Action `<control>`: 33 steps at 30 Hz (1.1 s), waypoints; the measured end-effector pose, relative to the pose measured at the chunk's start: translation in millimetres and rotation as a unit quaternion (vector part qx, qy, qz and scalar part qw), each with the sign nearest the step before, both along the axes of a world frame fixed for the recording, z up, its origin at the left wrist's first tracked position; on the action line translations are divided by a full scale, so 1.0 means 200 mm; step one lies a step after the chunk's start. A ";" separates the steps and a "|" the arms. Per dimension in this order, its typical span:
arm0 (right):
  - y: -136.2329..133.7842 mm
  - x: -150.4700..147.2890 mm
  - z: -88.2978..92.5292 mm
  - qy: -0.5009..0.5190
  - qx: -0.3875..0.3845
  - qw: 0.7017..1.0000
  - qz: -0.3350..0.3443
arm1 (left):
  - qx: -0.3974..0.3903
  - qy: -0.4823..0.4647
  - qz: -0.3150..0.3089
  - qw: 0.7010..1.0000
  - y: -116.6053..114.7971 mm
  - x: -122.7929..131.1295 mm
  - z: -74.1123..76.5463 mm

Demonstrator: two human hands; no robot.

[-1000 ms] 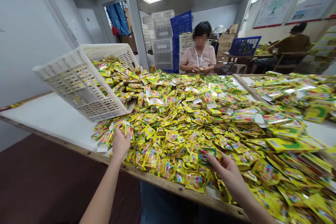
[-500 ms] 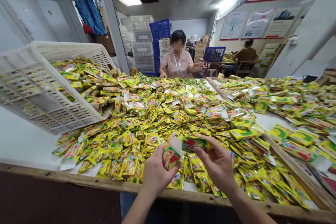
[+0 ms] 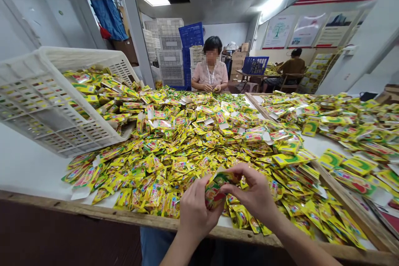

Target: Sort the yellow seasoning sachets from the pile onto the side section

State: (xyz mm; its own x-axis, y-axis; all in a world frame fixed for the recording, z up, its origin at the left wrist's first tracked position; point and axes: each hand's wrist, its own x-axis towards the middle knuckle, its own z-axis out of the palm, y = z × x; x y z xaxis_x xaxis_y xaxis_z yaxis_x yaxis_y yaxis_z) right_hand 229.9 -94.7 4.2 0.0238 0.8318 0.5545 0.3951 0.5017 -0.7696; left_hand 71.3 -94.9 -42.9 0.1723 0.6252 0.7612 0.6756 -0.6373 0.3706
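My left hand (image 3: 196, 208) and my right hand (image 3: 255, 193) meet just above the table's near edge. Both are closed on a small yellow and red packet (image 3: 215, 191) held between their fingertips. Below and around them lies a wide heap of yellow sachets (image 3: 193, 141) covering the white table (image 3: 28, 170). The packet's far side is hidden by my fingers.
A white plastic crate (image 3: 46, 99) lies tipped on its side at the left, spilling sachets. A wooden rail (image 3: 349, 203) splits off a second heap at the right. A person (image 3: 210, 70) sits across the table; another sits at the back right. Stacked crates stand behind.
My hands have come together from apart. The left brought a packet in from the left side of the heap, and both now pinch it where each held its own piece before.
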 end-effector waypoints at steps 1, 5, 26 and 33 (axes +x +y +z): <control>0.00 -0.01 -0.01 -0.015 0.031 0.999 -0.009 | -0.001 -0.001 0.002 1.000 0.00 0.00 0.00; -0.01 -0.04 -0.03 -0.072 0.079 0.993 -0.053 | -0.015 -0.001 -0.007 1.000 0.00 0.00 0.02; -0.07 -0.01 -0.10 0.196 -0.283 0.930 0.131 | -0.316 -0.198 -0.058 0.926 -0.01 0.06 0.02; -0.02 0.39 -0.14 0.166 -0.343 0.924 -0.007 | -0.341 -0.177 -0.192 0.903 -0.11 0.04 0.15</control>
